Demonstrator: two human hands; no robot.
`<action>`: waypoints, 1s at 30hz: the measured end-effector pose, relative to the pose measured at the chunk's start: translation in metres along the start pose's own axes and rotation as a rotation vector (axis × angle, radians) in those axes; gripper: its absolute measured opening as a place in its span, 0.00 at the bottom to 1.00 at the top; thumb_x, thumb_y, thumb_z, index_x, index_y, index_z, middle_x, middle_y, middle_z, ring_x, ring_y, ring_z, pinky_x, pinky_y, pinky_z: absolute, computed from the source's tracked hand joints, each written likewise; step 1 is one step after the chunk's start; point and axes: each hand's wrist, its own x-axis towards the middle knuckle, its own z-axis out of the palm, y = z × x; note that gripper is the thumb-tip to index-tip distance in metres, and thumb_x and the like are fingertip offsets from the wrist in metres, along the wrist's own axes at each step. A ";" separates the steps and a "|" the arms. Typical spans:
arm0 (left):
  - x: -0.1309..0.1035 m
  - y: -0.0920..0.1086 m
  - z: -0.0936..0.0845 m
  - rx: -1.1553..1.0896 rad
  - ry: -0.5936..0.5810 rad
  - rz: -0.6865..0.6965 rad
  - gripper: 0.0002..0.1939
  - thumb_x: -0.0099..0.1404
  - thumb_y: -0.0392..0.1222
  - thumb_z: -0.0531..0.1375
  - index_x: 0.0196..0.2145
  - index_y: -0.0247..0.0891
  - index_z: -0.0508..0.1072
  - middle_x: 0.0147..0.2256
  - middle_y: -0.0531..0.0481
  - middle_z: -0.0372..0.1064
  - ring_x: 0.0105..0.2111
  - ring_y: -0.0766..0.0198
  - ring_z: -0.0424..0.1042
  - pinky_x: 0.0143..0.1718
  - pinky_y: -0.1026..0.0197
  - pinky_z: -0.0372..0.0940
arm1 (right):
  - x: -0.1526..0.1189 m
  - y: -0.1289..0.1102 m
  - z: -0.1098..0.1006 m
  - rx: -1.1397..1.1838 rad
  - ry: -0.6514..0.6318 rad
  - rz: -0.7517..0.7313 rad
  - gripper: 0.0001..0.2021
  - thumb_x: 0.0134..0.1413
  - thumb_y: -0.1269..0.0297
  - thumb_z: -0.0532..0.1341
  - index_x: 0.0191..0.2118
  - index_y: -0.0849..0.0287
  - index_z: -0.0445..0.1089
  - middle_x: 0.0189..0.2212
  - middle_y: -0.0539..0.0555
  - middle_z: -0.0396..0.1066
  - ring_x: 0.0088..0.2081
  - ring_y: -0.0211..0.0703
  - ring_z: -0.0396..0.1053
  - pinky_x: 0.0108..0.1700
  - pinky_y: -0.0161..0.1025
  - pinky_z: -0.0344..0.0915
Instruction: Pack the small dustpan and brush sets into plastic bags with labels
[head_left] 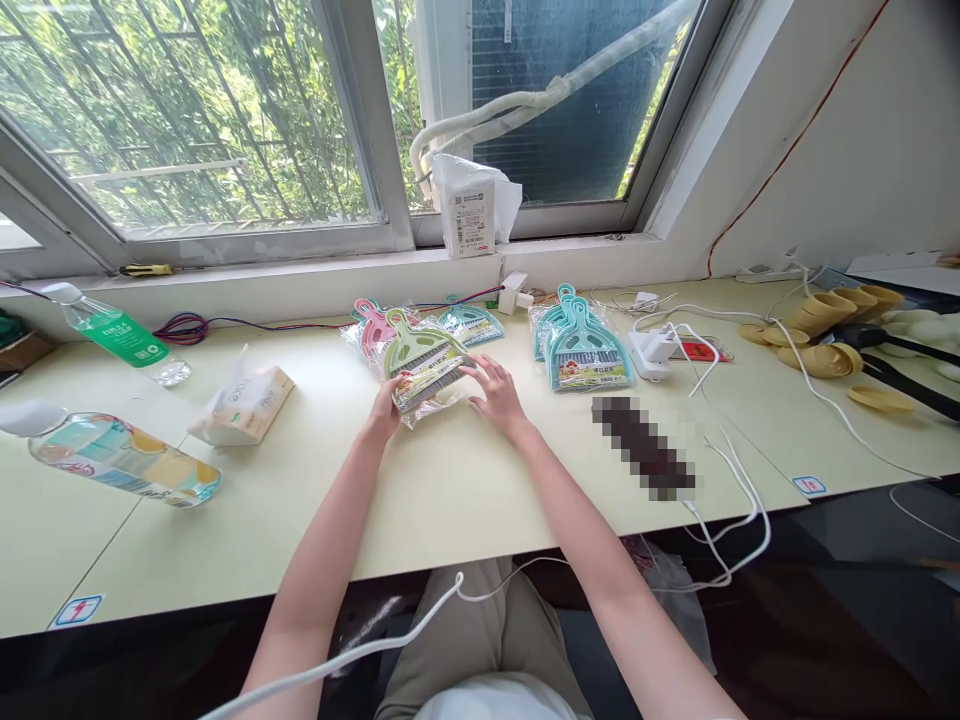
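Observation:
A green dustpan-and-brush set in clear plastic wrapping is tilted up over the table. My left hand is closed on its lower left end. My right hand is by the other end, fingers spread, fingertips at the brush's edge and thumb apart from it. A printed label runs across the grey bristles. Partly hidden behind is a pink dustpan set; a teal dustpan set lies farther back. To the right, another teal dustpan set overlaps a similar teal one.
On the left are a green-labelled bottle, a clear patterned bottle and a tissue pack. White chargers, cables and a blurred-out dark object lie right. Yellow cup-like parts stand far right. A box rests on the sill.

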 end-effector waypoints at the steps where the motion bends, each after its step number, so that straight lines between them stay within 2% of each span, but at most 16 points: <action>1: 0.000 -0.001 0.000 -0.020 -0.010 -0.030 0.20 0.61 0.41 0.56 0.51 0.32 0.65 0.38 0.41 0.74 0.35 0.55 0.77 0.30 0.57 0.74 | -0.001 -0.002 0.001 -0.028 0.001 -0.024 0.22 0.53 0.74 0.61 0.53 0.49 0.68 0.60 0.52 0.61 0.63 0.50 0.53 0.61 0.52 0.55; 3: -0.001 -0.003 0.001 -0.058 -0.044 -0.071 0.21 0.62 0.42 0.56 0.52 0.31 0.65 0.40 0.39 0.74 0.37 0.54 0.77 0.33 0.55 0.75 | -0.001 -0.004 0.001 -0.049 0.038 -0.038 0.13 0.57 0.71 0.59 0.45 0.49 0.73 0.56 0.51 0.67 0.60 0.49 0.58 0.58 0.50 0.57; 5: -0.003 -0.003 0.002 -0.077 -0.103 -0.114 0.23 0.63 0.43 0.56 0.54 0.31 0.64 0.43 0.38 0.74 0.40 0.53 0.76 0.36 0.53 0.75 | -0.002 -0.004 0.002 -0.040 0.082 -0.035 0.08 0.59 0.67 0.59 0.38 0.50 0.75 0.52 0.51 0.71 0.58 0.49 0.61 0.56 0.50 0.57; 8: -0.006 0.000 0.000 -0.077 -0.158 -0.154 0.26 0.64 0.44 0.56 0.57 0.32 0.61 0.46 0.37 0.73 0.44 0.51 0.75 0.39 0.50 0.75 | -0.001 -0.004 0.002 0.023 0.099 -0.046 0.07 0.59 0.64 0.59 0.34 0.51 0.75 0.48 0.50 0.74 0.56 0.47 0.64 0.57 0.49 0.56; 11: -0.007 0.003 -0.005 -0.005 -0.165 -0.182 0.27 0.61 0.38 0.59 0.57 0.32 0.61 0.45 0.38 0.73 0.42 0.52 0.76 0.38 0.54 0.76 | 0.000 -0.006 0.002 0.080 0.115 -0.025 0.07 0.60 0.63 0.59 0.34 0.50 0.75 0.43 0.48 0.75 0.50 0.44 0.69 0.60 0.49 0.51; 13: -0.009 0.003 -0.006 0.061 -0.180 -0.180 0.27 0.58 0.32 0.60 0.55 0.32 0.63 0.45 0.40 0.73 0.41 0.55 0.76 0.37 0.57 0.76 | 0.001 -0.009 0.002 0.079 0.182 0.050 0.06 0.58 0.62 0.60 0.33 0.49 0.75 0.43 0.49 0.74 0.48 0.45 0.68 0.60 0.51 0.49; 15: -0.012 0.001 -0.006 0.109 -0.229 -0.155 0.26 0.56 0.29 0.60 0.54 0.32 0.64 0.45 0.42 0.73 0.38 0.58 0.76 0.37 0.57 0.76 | 0.001 -0.010 0.001 0.076 0.261 0.158 0.05 0.56 0.60 0.62 0.32 0.49 0.76 0.47 0.51 0.71 0.51 0.48 0.65 0.59 0.53 0.52; 17: -0.016 0.000 -0.003 0.157 -0.304 -0.144 0.25 0.56 0.29 0.60 0.52 0.33 0.65 0.45 0.42 0.72 0.35 0.59 0.76 0.35 0.56 0.77 | 0.002 -0.008 0.001 0.102 0.305 0.253 0.04 0.53 0.59 0.64 0.31 0.49 0.76 0.49 0.54 0.68 0.54 0.52 0.61 0.57 0.53 0.55; 19: -0.019 -0.001 -0.001 0.220 -0.393 -0.142 0.24 0.57 0.31 0.61 0.52 0.32 0.64 0.44 0.41 0.72 0.31 0.61 0.76 0.31 0.59 0.76 | 0.002 -0.005 0.003 0.170 0.319 0.309 0.05 0.52 0.59 0.64 0.30 0.51 0.76 0.49 0.55 0.67 0.54 0.53 0.60 0.56 0.53 0.57; 21: -0.020 0.000 0.000 0.278 -0.467 -0.115 0.25 0.58 0.35 0.63 0.52 0.33 0.63 0.44 0.40 0.72 0.28 0.62 0.76 0.25 0.63 0.73 | 0.002 -0.001 0.006 0.287 0.314 0.325 0.05 0.52 0.60 0.63 0.33 0.53 0.76 0.50 0.57 0.65 0.55 0.51 0.61 0.57 0.50 0.58; 22: -0.020 0.000 0.000 0.305 -0.492 -0.100 0.26 0.58 0.36 0.64 0.53 0.34 0.63 0.44 0.40 0.72 0.26 0.63 0.76 0.23 0.65 0.71 | 0.002 0.001 0.008 0.362 0.303 0.332 0.07 0.52 0.61 0.63 0.38 0.53 0.75 0.51 0.57 0.65 0.55 0.50 0.61 0.57 0.48 0.59; 24: -0.019 0.002 -0.001 0.346 -0.506 -0.078 0.27 0.58 0.39 0.64 0.54 0.36 0.62 0.45 0.40 0.72 0.25 0.64 0.75 0.21 0.67 0.69 | 0.002 0.003 0.012 0.520 0.255 0.382 0.18 0.52 0.62 0.62 0.50 0.52 0.69 0.52 0.56 0.65 0.54 0.47 0.64 0.56 0.46 0.61; 26: -0.019 0.003 -0.002 0.354 -0.487 -0.058 0.27 0.59 0.44 0.64 0.54 0.36 0.63 0.47 0.38 0.71 0.24 0.64 0.75 0.21 0.66 0.68 | 0.002 0.004 0.015 0.653 0.210 0.476 0.26 0.51 0.62 0.61 0.57 0.52 0.62 0.53 0.56 0.67 0.52 0.46 0.67 0.53 0.45 0.64; 28: -0.022 0.003 0.000 0.321 -0.484 -0.024 0.30 0.59 0.49 0.63 0.56 0.37 0.62 0.49 0.36 0.69 0.28 0.60 0.76 0.22 0.65 0.69 | 0.002 0.006 0.019 0.754 0.214 0.562 0.27 0.49 0.63 0.61 0.58 0.54 0.61 0.53 0.57 0.68 0.50 0.46 0.68 0.51 0.44 0.66; 30: -0.027 0.002 0.007 0.290 -0.517 0.023 0.37 0.56 0.51 0.65 0.60 0.41 0.58 0.53 0.35 0.66 0.37 0.55 0.76 0.27 0.62 0.72 | 0.002 0.011 0.021 0.812 0.288 0.629 0.26 0.47 0.65 0.60 0.56 0.57 0.64 0.51 0.58 0.70 0.48 0.47 0.70 0.48 0.43 0.68</action>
